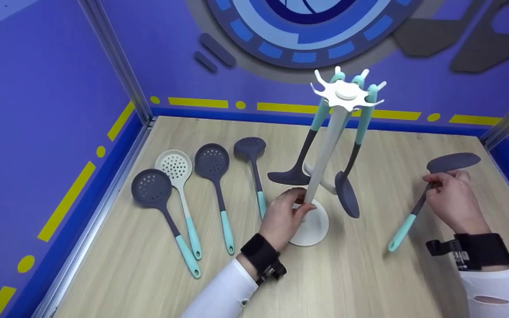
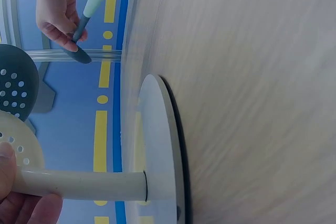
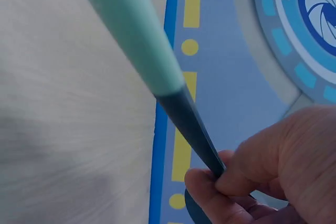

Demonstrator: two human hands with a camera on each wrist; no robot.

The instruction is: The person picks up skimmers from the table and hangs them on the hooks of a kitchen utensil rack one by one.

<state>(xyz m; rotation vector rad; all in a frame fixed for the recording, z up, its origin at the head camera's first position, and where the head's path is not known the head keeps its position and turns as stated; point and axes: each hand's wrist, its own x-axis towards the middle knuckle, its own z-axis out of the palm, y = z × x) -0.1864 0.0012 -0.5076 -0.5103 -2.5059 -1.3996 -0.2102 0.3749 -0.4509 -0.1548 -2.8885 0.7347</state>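
My left hand [image 1: 283, 216] grips the pole of a white utensil stand [image 1: 332, 141] low down, just above its round base. Thumb and fingers curl round the pole in the left wrist view. On the right, my right hand [image 1: 453, 201] pinches the neck of a dark grey cooking spoon [image 1: 453, 162] close to its head; the mint handle [image 3: 134, 35] points down toward me. Fingers hide part of the neck. From the stand's top hooks hang a dark ladle [image 1: 292, 176], a mostly hidden white utensil [image 1: 327, 185] and another dark utensil [image 1: 347, 196].
Left of the stand, several mint-handled utensils lie on the wooden table: a dark skimmer [image 1: 151, 188], a white skimmer [image 1: 174, 165], another dark skimmer [image 1: 211, 161] and a smaller dark holed utensil [image 1: 250, 148]. Blue printed walls [image 1: 184, 104] enclose the table's back and sides.
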